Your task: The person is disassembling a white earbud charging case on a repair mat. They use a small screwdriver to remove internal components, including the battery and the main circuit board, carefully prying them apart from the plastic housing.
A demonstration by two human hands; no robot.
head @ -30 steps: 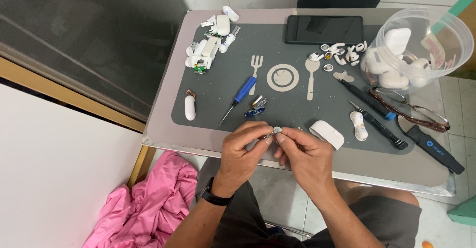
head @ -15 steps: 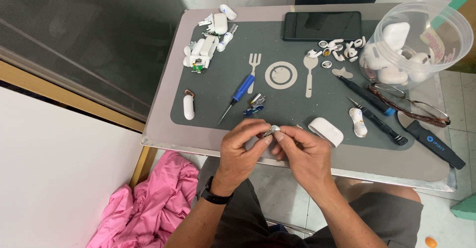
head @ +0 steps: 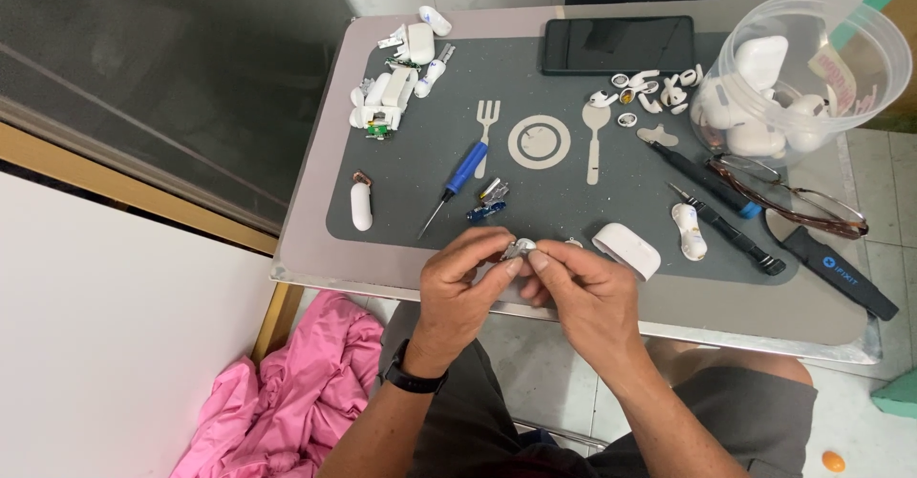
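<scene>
My left hand and my right hand meet at the near edge of the small table, fingertips pinched together on a tiny silvery-white earbud part. Both hands grip it from opposite sides; most of the part is hidden by my fingers. Just right of my right hand lies a white earbud case half on the grey mat. A blue-handled screwdriver and small blue-and-silver bits lie just beyond my hands.
A clear plastic tub of white cases stands at the back right, eyeglasses and black tools in front of it. A dark phone lies at the back. White earbud pieces cluster back left. Pink cloth lies on the floor.
My hands have stayed together on the small part, fingers shifting slightly. The view has tilted a little; nothing on the table has moved.
</scene>
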